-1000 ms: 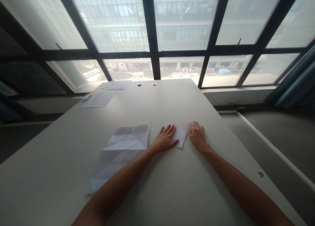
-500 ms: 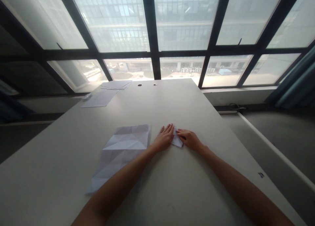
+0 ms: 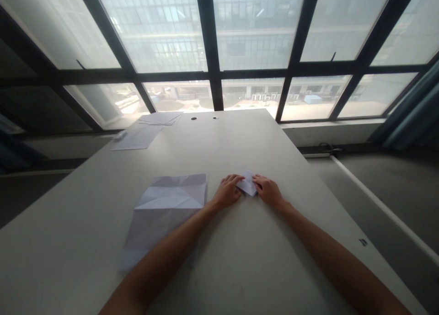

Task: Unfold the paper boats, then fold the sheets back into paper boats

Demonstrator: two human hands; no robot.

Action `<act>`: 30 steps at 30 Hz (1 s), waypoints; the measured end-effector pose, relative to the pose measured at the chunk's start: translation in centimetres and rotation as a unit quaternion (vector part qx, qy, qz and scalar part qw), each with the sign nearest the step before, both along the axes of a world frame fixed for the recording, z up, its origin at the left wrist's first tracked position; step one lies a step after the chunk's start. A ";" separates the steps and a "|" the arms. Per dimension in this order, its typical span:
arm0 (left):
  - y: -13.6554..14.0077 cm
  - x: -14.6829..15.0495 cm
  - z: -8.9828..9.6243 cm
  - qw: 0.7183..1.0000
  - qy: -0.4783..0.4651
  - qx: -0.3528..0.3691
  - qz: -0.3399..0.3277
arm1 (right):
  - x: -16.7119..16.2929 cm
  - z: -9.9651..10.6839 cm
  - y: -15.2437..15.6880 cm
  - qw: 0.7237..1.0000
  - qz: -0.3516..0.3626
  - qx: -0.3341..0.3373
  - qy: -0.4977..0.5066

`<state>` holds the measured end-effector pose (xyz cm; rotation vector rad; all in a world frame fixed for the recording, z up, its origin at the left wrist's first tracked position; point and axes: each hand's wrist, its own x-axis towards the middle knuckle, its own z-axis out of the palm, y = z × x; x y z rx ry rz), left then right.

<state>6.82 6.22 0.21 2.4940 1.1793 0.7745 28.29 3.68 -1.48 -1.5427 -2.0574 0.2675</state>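
Observation:
A small piece of folded white paper (image 3: 247,184) lies near the middle of the white table (image 3: 240,146), between my two hands. My left hand (image 3: 229,190) grips its left side, fingers on top and thumb toward the near edge. On the right side, my right hand (image 3: 268,190) pinches the paper with curled fingers. Parts of the folded paper are hidden under the fingertips. To the left, a larger creased sheet of paper (image 3: 171,196) lies spread on the table, its lower right part covered by my left forearm.
Flat sheets of paper (image 3: 135,139) and a small pale object (image 3: 119,136) too blurred to name lie at the table's far left. Two round holes pierce the tabletop's far end. A dark mark (image 3: 362,242) sits near the right edge. Windows stand beyond the table.
The folded paper has turned and now shows a pointed, kite-like outline. My left hand has drawn back from lying flat over it to gripping its left side. My right hand has shifted slightly right.

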 end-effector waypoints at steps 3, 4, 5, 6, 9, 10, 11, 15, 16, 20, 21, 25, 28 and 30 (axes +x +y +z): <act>0.1 0.1 -0.1 1.000 0.004 -0.019 0.002 | 0.1 -0.2 0.2 0.999 -0.015 -0.018 0.029; 0.2 0.1 -0.2 1.000 -0.005 -0.022 0.004 | 0.2 -0.3 0.3 0.999 -0.022 -0.023 0.041; 0.4 0.1 -0.3 1.000 -0.014 -0.023 0.004 | 0.2 -0.3 0.3 0.998 -0.027 -0.023 0.054; 0.6 0.0 -0.5 0.999 -0.023 -0.024 0.003 | 0.3 -0.3 0.3 0.997 -0.027 -0.018 0.067; 0.9 -0.1 -0.7 0.999 -0.039 -0.018 0.015 | 0.4 0.0 0.2 0.996 -0.017 0.024 0.083; 1.0 -0.1 -0.6 0.999 -0.036 -0.014 0.024 | 0.4 0.2 0.2 0.996 -0.017 0.036 0.079; 1.0 -0.1 -0.6 0.999 -0.030 -0.009 0.032 | 0.4 0.4 0.1 0.996 -0.019 0.042 0.071; 0.9 -0.2 -0.3 0.999 0.002 -0.007 0.048 | 0.3 0.8 0.2 0.998 -0.039 0.028 0.039; 0.9 -0.2 -0.3 0.999 0.003 -0.007 0.048 | 0.4 0.7 0.2 0.998 -0.045 0.025 0.040; 1.0 -0.2 -0.6 0.998 -0.009 -0.008 0.058 | 0.6 0.3 0.5 0.994 -0.083 0.029 0.065; 1.1 -0.2 -0.6 0.998 -0.012 -0.011 0.065 | 0.6 0.3 0.5 0.993 -0.093 0.028 0.065; 1.0 -0.2 -0.6 0.995 -0.001 -0.022 0.098 | 0.6 0.2 0.4 0.991 -0.131 0.013 0.027; 0.7 -0.2 -0.3 0.993 0.029 -0.018 0.116 | 0.4 0.3 0.2 0.989 -0.149 0.007 -0.008; 0.7 -0.2 -0.1 0.992 0.048 -0.011 0.120 | 0.3 0.4 0.1 0.988 -0.152 0.009 -0.020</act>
